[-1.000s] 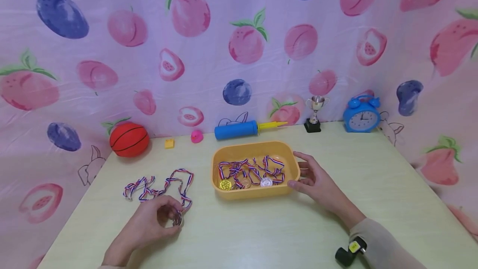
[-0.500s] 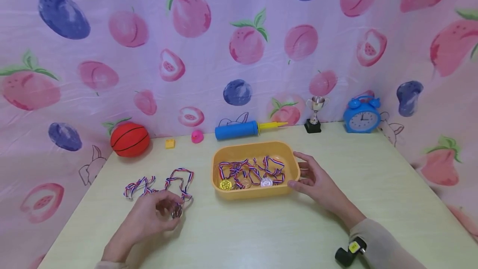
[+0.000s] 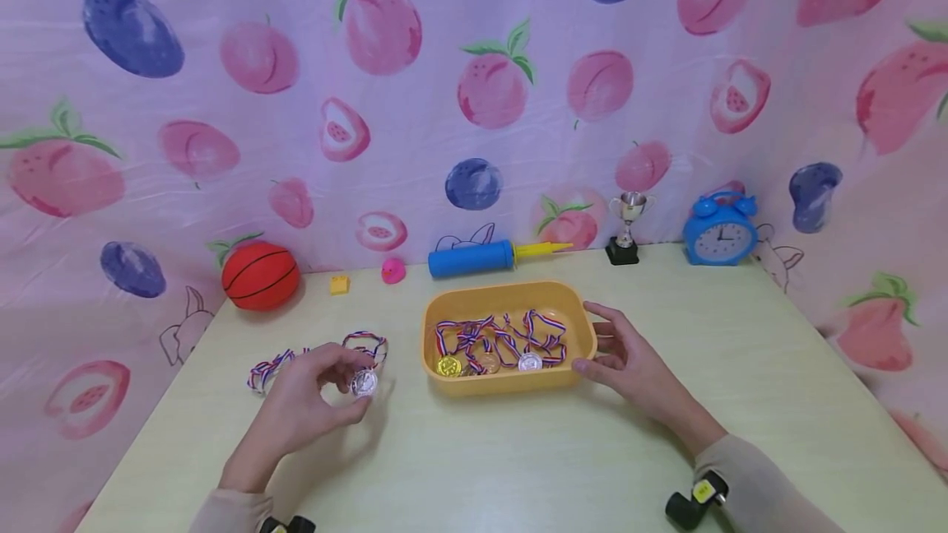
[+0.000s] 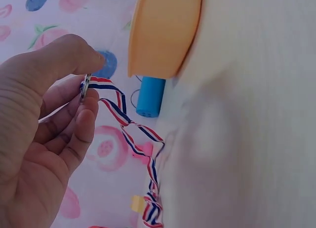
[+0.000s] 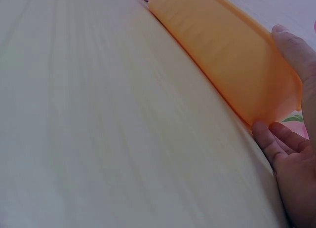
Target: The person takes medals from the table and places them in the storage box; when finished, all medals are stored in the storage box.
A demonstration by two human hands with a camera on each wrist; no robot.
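Observation:
My left hand (image 3: pixel 307 401) pinches a silver medal (image 3: pixel 364 383) between thumb and fingers, left of the yellow bin (image 3: pixel 489 386) and above the table. In the left wrist view the medal (image 4: pixel 85 89) is edge-on, and its red, white and blue ribbon (image 4: pixel 129 122) trails away in twists. Part of that ribbon is hidden behind the hand in the head view. My right hand (image 3: pixel 633 364) holds the bin's right end, thumb at the near corner and fingers along the side. Inside the bin lie a gold medal (image 3: pixel 448 366), a bronze one (image 3: pixel 489 363), a silver one (image 3: pixel 529 362) and tangled ribbons.
Along the back stand a red basketball (image 3: pixel 261 276), a yellow block (image 3: pixel 339 285), a pink duck-like toy (image 3: pixel 393 271), a blue hand pump (image 3: pixel 471 259), a small trophy (image 3: pixel 625 229) and a blue alarm clock (image 3: pixel 720 233). A fruit-print cloth (image 3: pixel 415 122) hangs behind.
My left hand has lifted the medal and moved it slightly forward and right; its face has turned into view. The right hand and bin keep their place.

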